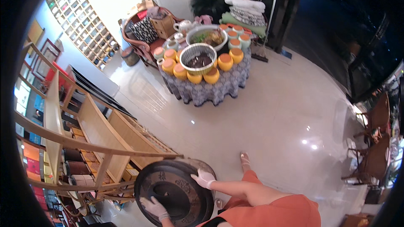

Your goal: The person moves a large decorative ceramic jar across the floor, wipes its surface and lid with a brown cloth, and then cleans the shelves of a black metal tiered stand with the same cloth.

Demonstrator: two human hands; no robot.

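Note:
Below me is a large round dark tray or tabletop point(184, 214), carved with a floral pattern and a written character, with a sunken middle. Both my hands wear pale, thin gloves. My left hand point(155, 207) lies on the left side of the carved disc; a yellowish patch shows at its fingers, and I cannot tell whether it is a cloth or part of the glove. On the upper right rim rests my right hand point(203, 179), its thumb apart from the fingers. A paler rounded base point(205, 165) shows partly beneath the disc.
A curved wooden shelf unit point(104, 129) stands close on the left. Ahead, a cloth-covered round table point(205, 91) bears yellow jars point(225, 62), a metal-coloured basin point(198, 58) and a white bowl point(206, 36). Brown chairs point(372, 160) stand right; a broom point(260, 57) leans behind the table.

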